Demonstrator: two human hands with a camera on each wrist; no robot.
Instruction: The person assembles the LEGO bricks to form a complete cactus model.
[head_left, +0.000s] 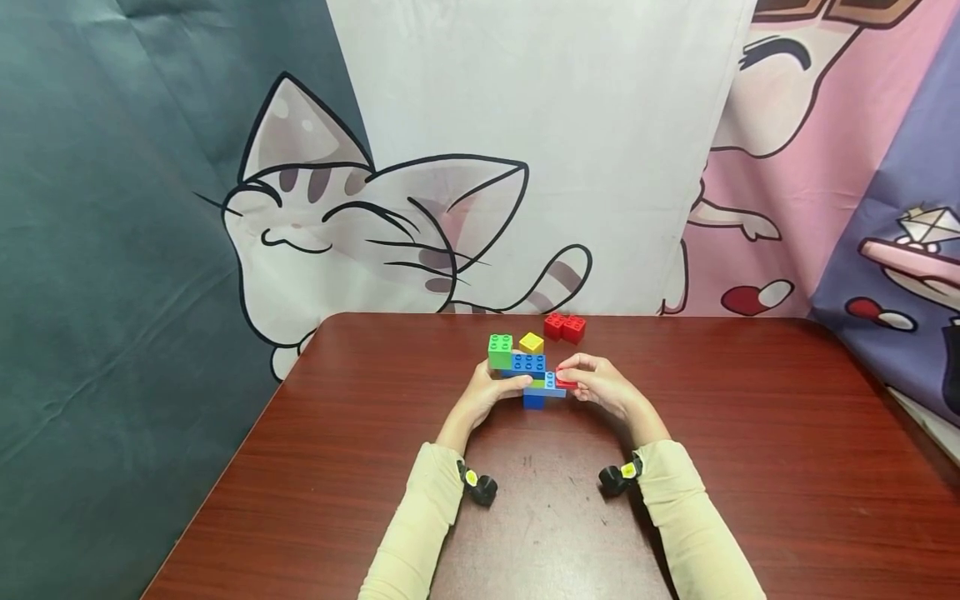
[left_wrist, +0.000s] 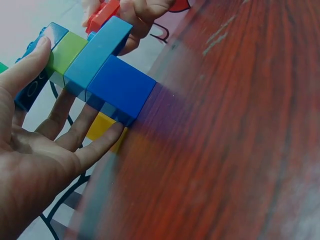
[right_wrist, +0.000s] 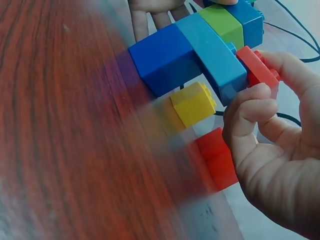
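The left hand (head_left: 485,395) is gripping a stack of blocks (head_left: 535,387) from its left side, the thumb pressing on the near face and the fingers spreading along the far one. The right hand (head_left: 606,388) is pinching a red brick (right_wrist: 257,67) between thumb and fingers, holding it at the end of the stack nearest that hand, over the light blue brick (right_wrist: 212,55); whether the 2 are locking together, I cannot tell.

Between the hands, the stack is standing upright: a dark blue block (head_left: 533,402) is forming the foot, the light blue brick is lying across it and reaching toward the right hand, and a lime green brick (right_wrist: 222,24) is sitting above. Higher up, a blue brick (head_left: 528,364) is showing its studs, and a bright green block (head_left: 500,351) is rising just beyond the left hand.

Past the stack, ahead of the hands, a yellow block (head_left: 531,342) is lying near. Farther ahead, slightly left of the right hand, 2 red blocks (head_left: 564,327) are sitting side by side. Beneath everything a brown table (head_left: 735,417) is stretching out, and behind it a cartoon-cat backdrop (head_left: 322,250) is hanging.
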